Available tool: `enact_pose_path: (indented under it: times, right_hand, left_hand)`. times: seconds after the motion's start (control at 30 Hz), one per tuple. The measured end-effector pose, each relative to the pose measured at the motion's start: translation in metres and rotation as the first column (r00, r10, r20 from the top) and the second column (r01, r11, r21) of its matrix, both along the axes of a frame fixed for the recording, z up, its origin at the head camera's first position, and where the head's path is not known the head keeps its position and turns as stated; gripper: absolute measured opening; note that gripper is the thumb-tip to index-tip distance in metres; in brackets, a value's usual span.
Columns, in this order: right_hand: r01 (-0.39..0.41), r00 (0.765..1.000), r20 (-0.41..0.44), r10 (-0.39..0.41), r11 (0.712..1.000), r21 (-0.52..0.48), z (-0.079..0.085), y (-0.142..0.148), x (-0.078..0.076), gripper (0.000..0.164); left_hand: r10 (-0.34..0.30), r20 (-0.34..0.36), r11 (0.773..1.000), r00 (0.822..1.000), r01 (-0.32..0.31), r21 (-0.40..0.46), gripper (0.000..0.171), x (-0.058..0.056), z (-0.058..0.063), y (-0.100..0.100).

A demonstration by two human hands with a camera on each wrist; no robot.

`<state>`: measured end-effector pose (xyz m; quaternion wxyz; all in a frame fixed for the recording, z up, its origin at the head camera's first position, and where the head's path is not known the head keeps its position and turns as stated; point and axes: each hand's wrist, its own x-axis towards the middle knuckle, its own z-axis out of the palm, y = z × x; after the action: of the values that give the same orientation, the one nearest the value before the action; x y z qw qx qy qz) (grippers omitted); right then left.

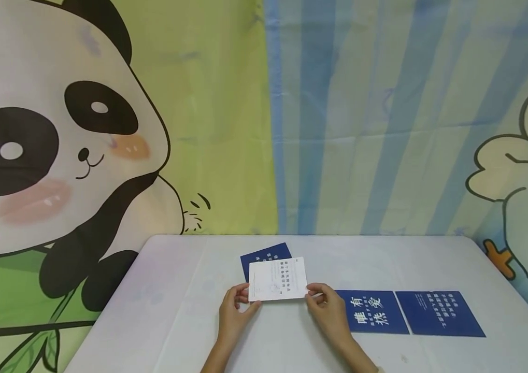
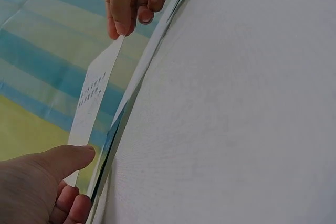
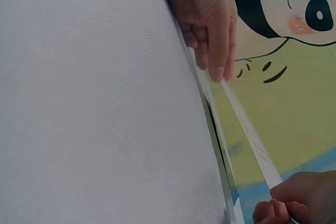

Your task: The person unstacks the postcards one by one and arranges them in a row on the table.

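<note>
A white card (image 1: 270,282) printed with dark characters is held up over the table, its printed face toward the head camera. My left hand (image 1: 234,317) pinches its left edge between thumb and fingers. At the opposite edge, my right hand (image 1: 330,315) pinches it the same way. The left wrist view shows the card (image 2: 93,98) tilted between both hands, while the right wrist view sees the card (image 3: 255,142) nearly edge-on. Behind it, a dark blue card (image 1: 266,254) with white characters lies on the table, partly covered in the head view.
Right of my right hand, a blue card (image 1: 375,312) with large white characters lies flat beside another blue card (image 1: 441,314) with smaller text. The white-covered table (image 1: 189,311) ends at a cartoon-printed curtain (image 1: 222,129) with a panda.
</note>
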<state>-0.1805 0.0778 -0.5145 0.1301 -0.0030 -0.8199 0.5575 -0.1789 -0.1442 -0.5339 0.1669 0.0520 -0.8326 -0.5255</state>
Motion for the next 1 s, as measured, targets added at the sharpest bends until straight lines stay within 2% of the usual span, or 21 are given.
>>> enact_pose_path:
  times: [0.27,0.43,0.77,1.0]
  right_hand:
    - [-0.014,0.997,-0.069,0.016,0.999,0.039,-0.002,0.008,0.008,0.031]
    - [-0.052,0.993,-0.102,0.059,0.996,0.069,-0.001,0.012,0.014,0.037]
    - [-0.058,0.994,-0.089,0.066,0.994,0.093,-0.002,0.021,0.026,0.035]
    - [-0.039,0.998,-0.053,0.046,0.991,0.125,-0.004,0.028,0.032,0.032]
  left_hand:
    - [-0.042,-0.012,0.999,0.999,0.042,-0.003,0.052,0.006,0.002,0.006]
    - [-0.044,-0.023,0.998,0.999,0.043,-0.035,0.05,0.008,0.003,0.006]
    - [-0.056,-0.022,0.986,0.998,0.052,-0.156,0.046,0.018,0.0,0.009]
    - [-0.072,-0.046,0.982,0.996,0.063,-0.178,0.046,0.026,0.0,0.014]
